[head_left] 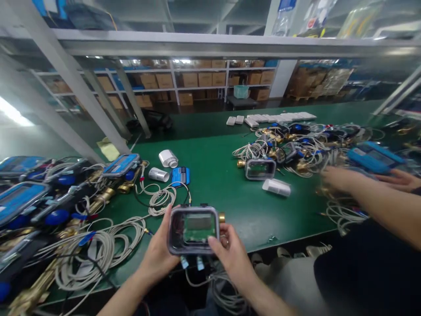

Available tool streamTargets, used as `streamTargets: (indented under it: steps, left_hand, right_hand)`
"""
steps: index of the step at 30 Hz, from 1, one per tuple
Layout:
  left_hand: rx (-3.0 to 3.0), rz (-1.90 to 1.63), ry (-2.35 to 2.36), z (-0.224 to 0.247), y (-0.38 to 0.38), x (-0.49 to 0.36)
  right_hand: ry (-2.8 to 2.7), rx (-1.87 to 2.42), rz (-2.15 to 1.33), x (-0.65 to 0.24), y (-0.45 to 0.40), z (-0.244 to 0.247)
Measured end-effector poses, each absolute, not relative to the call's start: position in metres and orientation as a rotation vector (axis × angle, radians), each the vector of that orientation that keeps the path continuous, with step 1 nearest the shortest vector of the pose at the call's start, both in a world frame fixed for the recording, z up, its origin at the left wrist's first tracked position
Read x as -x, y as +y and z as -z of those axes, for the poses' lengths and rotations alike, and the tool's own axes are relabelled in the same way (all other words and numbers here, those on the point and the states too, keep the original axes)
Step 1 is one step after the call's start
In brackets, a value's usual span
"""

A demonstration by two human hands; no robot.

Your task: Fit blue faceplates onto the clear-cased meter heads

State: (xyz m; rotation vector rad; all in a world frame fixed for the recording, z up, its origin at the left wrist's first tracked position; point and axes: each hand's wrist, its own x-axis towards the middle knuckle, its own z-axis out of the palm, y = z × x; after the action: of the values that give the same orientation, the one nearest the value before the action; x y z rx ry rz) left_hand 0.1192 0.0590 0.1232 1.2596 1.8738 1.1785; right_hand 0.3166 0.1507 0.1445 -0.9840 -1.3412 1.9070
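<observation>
Between my two hands is a clear-windowed meter (194,230) with a green circuit board inside and a brass fitting on its right side. My left hand (162,245) grips its left edge. My right hand (232,252) holds the right side, the thumb on the lower right of the window. Grey cable (226,292) hangs below it. Just beyond lie a small blue module (180,176), a roll of labels (168,158) and a silvery roll (158,174).
Blue-faced meters (121,166) with coiled cables crowd the left. Another windowed meter (260,169) and a white roll (276,187) lie right of centre. A co-worker's hands (345,179) handle a blue-faced meter (375,156) at right. A shelf beam (210,45) crosses above.
</observation>
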Motion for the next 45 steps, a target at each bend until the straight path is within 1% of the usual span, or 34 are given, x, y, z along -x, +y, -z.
streamTargets:
  steps: [4,6,10,12,15,17,19,21,25,29,31,33,35,38,41,45]
  left_hand:
    - [-1.413,-1.002,1.766,-0.136,0.070,-0.108]
    - [-1.381,-1.035,1.762,-0.142,0.076,-0.089]
    - [-1.256,-1.161,1.937,-0.143,0.088,-0.064]
    - [-1.279,-1.199,1.997,-0.140,0.092,-0.070]
    - [-1.399,-1.238,2.039,-0.133,0.094,-0.088]
    - [-1.467,-1.248,2.069,-0.128,0.096,-0.091]
    - [-1.473,-1.266,2.156,-0.126,0.099,-0.079]
    - [-1.413,-1.286,2.308,-0.127,0.107,-0.053]
    - [-1.330,-1.208,2.560,-0.131,0.139,0.011]
    - [-1.406,-0.998,2.630,-0.129,0.178,0.053]
    - [-1.425,-0.893,2.648,-0.124,0.194,0.067]
    - [-1.429,-0.791,2.660,-0.117,0.203,0.077]
    - [-1.443,-0.693,2.655,-0.111,0.206,0.084]
    - [-1.494,-0.569,2.617,-0.106,0.203,0.088]
    - [-1.544,-0.501,2.573,-0.108,0.200,0.080]
    - [-1.583,-0.508,2.492,-0.109,0.198,0.053]
  right_hand:
    - [-1.116,1.040,-1.972,-0.326,0.167,-0.126]
    - [-1.055,1.029,-1.973,-0.324,0.168,-0.121]
    - [-1.029,1.006,-1.948,-0.310,0.166,-0.115]
    - [-1.132,0.985,-1.950,-0.309,0.171,-0.114]
    - [-1.498,0.998,-1.927,-0.319,0.202,-0.121]
    - [-1.723,1.081,-1.797,-0.324,0.236,-0.130]
    - [-1.820,1.150,-1.575,-0.317,0.273,-0.139]
    - [-1.997,1.083,-1.366,-0.292,0.306,-0.146]
    - [-2.587,0.670,-0.958,-0.195,0.345,-0.144]
    - [-2.826,0.341,-0.848,-0.092,0.357,-0.131]
    - [-2.919,0.190,-0.798,-0.061,0.357,-0.123]
    - [-2.982,0.086,-0.744,-0.048,0.356,-0.114]
    - [-3.006,0.057,-0.686,-0.052,0.355,-0.105]
    - [-2.995,0.119,-0.610,-0.079,0.360,-0.093]
    - [-2.963,0.254,-0.565,-0.116,0.371,-0.085]
    - [-2.882,0.497,-0.545,-0.156,0.385,-0.087]
